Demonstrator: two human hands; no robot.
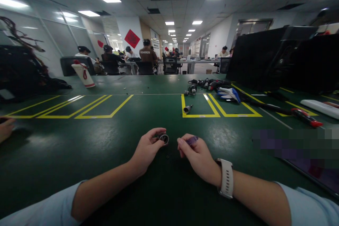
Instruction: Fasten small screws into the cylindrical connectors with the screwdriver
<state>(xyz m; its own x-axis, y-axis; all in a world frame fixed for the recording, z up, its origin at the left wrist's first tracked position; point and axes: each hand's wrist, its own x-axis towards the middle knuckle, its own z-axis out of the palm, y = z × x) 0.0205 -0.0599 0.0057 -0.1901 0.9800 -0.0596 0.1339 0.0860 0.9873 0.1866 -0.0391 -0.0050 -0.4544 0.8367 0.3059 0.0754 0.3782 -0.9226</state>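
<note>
My left hand (147, 150) pinches a small round hollow metal part (164, 139) between thumb and fingers, its open end turned to the right. Just to the right, my right hand (197, 155) is closed on a slim purple piece (192, 140); its exact kind is unclear because the fingers hide much of it. A gap separates the two hands. Below them, a tiny dark ring-like bit (167, 156) lies on the green table (119, 183). Farther off, a metal part with a thin shaft (188, 109) rests inside a yellow-taped outline.
Dark tools with cables (203, 84) and a blue-and-white glove (229, 94) lie at the back right, near a red-and-black tool (307, 118). A white bottle (83, 74) stands back left. Another person's hand (6, 128) shows at the left edge. Large black equipment (265, 56) rises at right.
</note>
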